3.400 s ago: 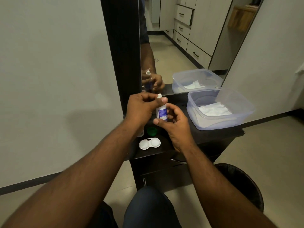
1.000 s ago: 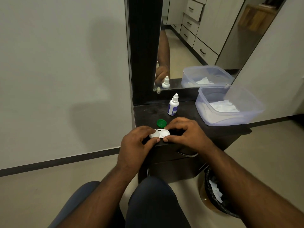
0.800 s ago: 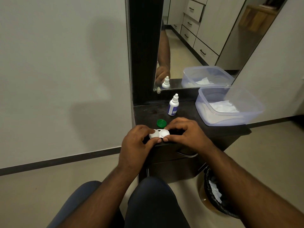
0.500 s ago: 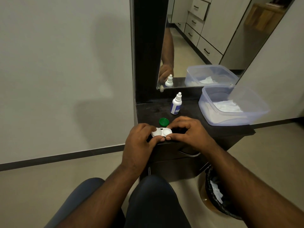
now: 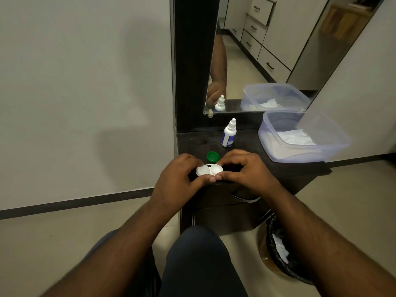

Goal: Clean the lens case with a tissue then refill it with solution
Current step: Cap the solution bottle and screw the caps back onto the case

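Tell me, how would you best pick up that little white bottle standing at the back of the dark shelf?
Grip the bottle round its wide labelled body, not the thin nozzle on top, which narrows and would likely slip. It stands upright with bare shelf on its left, so I would come from the front or left; the plastic tub sits to its right and the mirror stands behind.

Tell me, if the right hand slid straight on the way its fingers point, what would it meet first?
Probably the left hand: the right hand points left across the lens case both hold.
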The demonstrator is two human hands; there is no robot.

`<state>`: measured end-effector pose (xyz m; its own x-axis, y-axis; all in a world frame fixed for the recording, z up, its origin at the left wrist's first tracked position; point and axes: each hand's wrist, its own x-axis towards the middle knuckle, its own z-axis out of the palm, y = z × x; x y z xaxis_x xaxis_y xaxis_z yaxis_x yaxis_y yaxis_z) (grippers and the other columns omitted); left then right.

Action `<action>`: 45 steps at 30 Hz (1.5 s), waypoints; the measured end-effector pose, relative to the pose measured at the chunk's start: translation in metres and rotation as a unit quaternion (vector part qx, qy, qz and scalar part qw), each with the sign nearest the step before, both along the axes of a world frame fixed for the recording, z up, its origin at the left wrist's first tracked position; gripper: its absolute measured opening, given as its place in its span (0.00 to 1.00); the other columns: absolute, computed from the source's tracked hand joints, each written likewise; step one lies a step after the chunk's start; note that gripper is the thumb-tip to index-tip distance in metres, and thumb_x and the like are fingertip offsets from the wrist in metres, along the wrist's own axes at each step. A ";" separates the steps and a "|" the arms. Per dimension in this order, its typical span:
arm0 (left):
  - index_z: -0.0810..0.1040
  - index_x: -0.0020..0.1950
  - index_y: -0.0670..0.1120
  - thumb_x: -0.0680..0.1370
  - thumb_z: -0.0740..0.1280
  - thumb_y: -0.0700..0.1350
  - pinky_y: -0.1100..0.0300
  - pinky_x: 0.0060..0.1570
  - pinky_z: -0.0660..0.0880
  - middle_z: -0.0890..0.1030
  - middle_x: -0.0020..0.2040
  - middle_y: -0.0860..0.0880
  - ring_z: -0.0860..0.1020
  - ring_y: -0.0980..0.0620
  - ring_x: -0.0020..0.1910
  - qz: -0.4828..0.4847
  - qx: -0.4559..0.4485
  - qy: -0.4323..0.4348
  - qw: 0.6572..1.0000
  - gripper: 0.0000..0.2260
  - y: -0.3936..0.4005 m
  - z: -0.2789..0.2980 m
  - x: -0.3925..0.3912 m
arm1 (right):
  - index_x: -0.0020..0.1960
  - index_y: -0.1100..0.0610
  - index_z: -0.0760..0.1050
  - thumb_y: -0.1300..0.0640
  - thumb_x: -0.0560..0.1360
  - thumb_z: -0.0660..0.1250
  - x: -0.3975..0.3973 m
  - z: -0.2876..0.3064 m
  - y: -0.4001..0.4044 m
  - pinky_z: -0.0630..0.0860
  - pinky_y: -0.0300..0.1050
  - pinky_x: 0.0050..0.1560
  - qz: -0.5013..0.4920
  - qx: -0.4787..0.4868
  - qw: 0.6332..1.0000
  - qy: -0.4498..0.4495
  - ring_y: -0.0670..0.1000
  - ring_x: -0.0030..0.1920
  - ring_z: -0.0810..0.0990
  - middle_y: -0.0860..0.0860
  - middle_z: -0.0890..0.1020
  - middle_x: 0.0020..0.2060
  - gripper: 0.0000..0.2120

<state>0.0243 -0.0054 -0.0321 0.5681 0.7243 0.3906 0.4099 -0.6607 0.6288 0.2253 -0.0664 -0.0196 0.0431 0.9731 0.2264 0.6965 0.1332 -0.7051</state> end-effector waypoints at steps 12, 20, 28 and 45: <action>0.84 0.50 0.42 0.72 0.74 0.45 0.54 0.43 0.78 0.84 0.46 0.48 0.80 0.51 0.43 -0.094 0.012 0.028 0.995 0.09 0.016 0.006 -0.003 | 0.49 0.55 0.83 0.54 0.65 0.78 0.001 0.001 0.002 0.76 0.39 0.50 0.013 -0.011 1.000 -0.003 0.43 0.48 0.79 0.46 0.81 0.45 0.14; 0.81 0.54 0.45 0.74 0.72 0.50 0.54 0.46 0.76 0.82 0.48 0.47 0.77 0.52 0.46 -0.106 -0.004 0.122 0.987 0.13 0.023 0.015 -0.003 | 0.50 0.53 0.83 0.54 0.66 0.77 0.000 0.011 0.002 0.76 0.43 0.53 0.030 -0.052 0.998 -0.021 0.44 0.50 0.78 0.46 0.81 0.47 0.13; 0.81 0.53 0.47 0.74 0.72 0.50 0.56 0.46 0.77 0.82 0.49 0.49 0.77 0.54 0.45 -0.135 -0.037 0.154 0.978 0.12 0.029 0.024 -0.003 | 0.49 0.51 0.83 0.53 0.69 0.74 0.005 0.027 0.005 0.75 0.39 0.52 0.003 -0.135 0.991 0.021 0.42 0.48 0.80 0.45 0.83 0.45 0.09; 0.81 0.53 0.45 0.73 0.73 0.48 0.53 0.49 0.78 0.82 0.49 0.49 0.78 0.53 0.46 -0.119 -0.076 0.128 0.982 0.11 0.026 0.021 -0.002 | 0.49 0.54 0.79 0.56 0.73 0.71 0.011 0.054 -0.003 0.77 0.41 0.49 0.006 -0.209 0.943 -0.258 0.47 0.48 0.78 0.50 0.79 0.52 0.06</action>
<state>0.0227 0.0204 -0.0108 0.7934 0.5985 0.1109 0.4132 -0.6634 0.6238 0.2362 -0.0696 0.0340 0.0196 0.9817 -0.1895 0.9613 -0.0706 -0.2664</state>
